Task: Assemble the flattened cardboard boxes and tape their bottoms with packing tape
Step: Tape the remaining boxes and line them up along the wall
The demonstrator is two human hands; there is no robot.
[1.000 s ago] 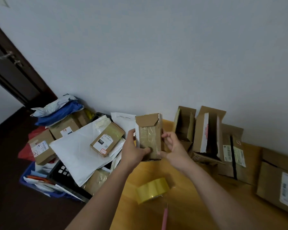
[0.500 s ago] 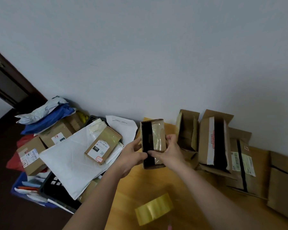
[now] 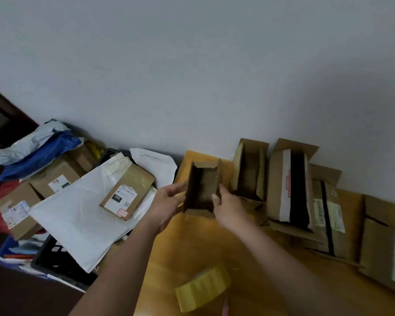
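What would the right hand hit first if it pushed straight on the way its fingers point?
The small box it already grips. Past that, probably the wall, though depth is unclear.

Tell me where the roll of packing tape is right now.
In the head view, the yellow packing tape roll lies on the wooden table near the bottom edge, between the forearms, nearer the camera than the small cardboard box.

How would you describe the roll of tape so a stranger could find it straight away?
Start at the wooden table against the grey wall. Open cardboard boxes stand along its far edge, and two hands hold a small box in front of them. The tape roll lies alone on the near part of the table, the only yellow, glossy, round thing among brown cardboard.
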